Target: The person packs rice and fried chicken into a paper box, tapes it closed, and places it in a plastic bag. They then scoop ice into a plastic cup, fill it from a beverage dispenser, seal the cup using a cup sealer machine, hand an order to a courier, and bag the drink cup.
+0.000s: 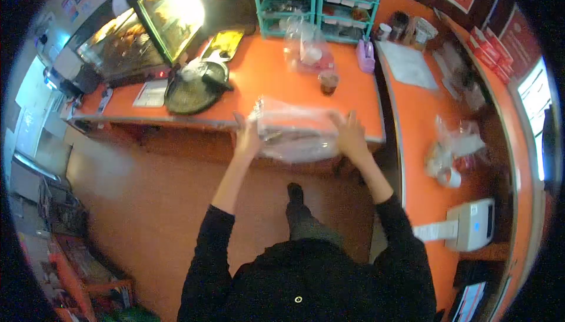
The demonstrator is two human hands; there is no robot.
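Observation:
A clear plastic bag (297,130) hangs stretched between my two hands at the front edge of the orange counter. Something in or behind its lower part looks darker, but blur hides what it is. My left hand (248,138) is closed on the bag's left side, with the thumb along its edge. On the opposite side, my right hand (351,138) grips the bag with its fingers partly spread. Beyond the bag, a small cup with brown contents (328,82) stands on the counter (268,75).
Left of the bag lies a round dark tray (191,101), near a lit glass display case (170,16). Teal shelves (285,7) and a purple tape dispenser (365,57) stand at the back. A receipt printer (474,225) and another plastic bag (456,139) are on the right counter.

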